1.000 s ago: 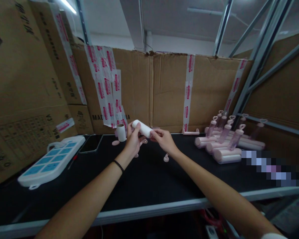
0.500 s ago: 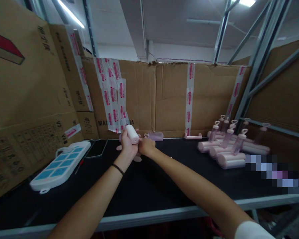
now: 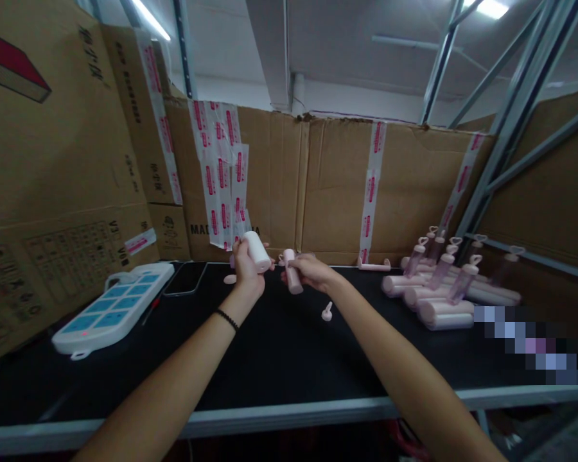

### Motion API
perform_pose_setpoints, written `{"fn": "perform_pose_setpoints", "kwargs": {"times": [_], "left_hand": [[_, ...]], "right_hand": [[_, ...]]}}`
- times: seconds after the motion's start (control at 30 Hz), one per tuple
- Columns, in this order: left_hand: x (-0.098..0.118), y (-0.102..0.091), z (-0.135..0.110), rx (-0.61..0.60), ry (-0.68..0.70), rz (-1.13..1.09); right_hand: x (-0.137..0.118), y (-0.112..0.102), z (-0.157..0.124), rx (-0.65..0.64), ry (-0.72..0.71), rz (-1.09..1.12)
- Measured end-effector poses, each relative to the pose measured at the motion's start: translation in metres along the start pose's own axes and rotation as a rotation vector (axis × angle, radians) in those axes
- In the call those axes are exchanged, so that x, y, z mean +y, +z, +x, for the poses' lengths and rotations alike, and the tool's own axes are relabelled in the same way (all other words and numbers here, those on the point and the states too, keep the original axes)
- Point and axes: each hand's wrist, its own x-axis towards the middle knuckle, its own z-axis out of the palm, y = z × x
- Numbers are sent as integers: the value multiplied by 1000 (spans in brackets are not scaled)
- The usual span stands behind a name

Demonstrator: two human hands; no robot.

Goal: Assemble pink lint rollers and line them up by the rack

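Fingers wrapped round a thick white roll (image 3: 257, 251), my left hand (image 3: 249, 268) holds it tilted above the black tabletop. A slim pink tube (image 3: 293, 273) is gripped in my right hand (image 3: 312, 269), just right of the white roll and apart from it. Below that hand lies a small pink piece with a stem (image 3: 327, 312). A flat pink disc (image 3: 230, 279) is on the table beside my left hand. Behind my right hand, a translucent purple piece is mostly hidden.
Several pink rolls (image 3: 438, 298) and translucent bottles with heart-shaped loops (image 3: 464, 282) crowd the right. A pink U-shaped bracket (image 3: 374, 265) lies at the back. Left are a white power strip (image 3: 118, 305), a phone (image 3: 185, 279) and a thin red-ended tool (image 3: 151, 309). Cardboard walls (image 3: 337, 186) enclose the table.
My hands have moved apart, the right one shifting rightward with the pink tube now visible in it. The small stemmed piece now shows on the table below it.
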Motion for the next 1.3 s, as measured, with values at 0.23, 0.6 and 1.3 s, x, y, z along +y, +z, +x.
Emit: {"fn": "perform_pose_setpoints", "kwargs": {"times": [0.23,0.6,1.3], "left_hand": [[-21,4,-6,75,95,172],[-53,-4,-8,35,204,355],[-59,9,-39,-119,240,517]], "right_hand": [[4,-11,-10,205,-71,266],[19,24,-11,238,-206,347],[15,38,-24,559,-268,274]]}}
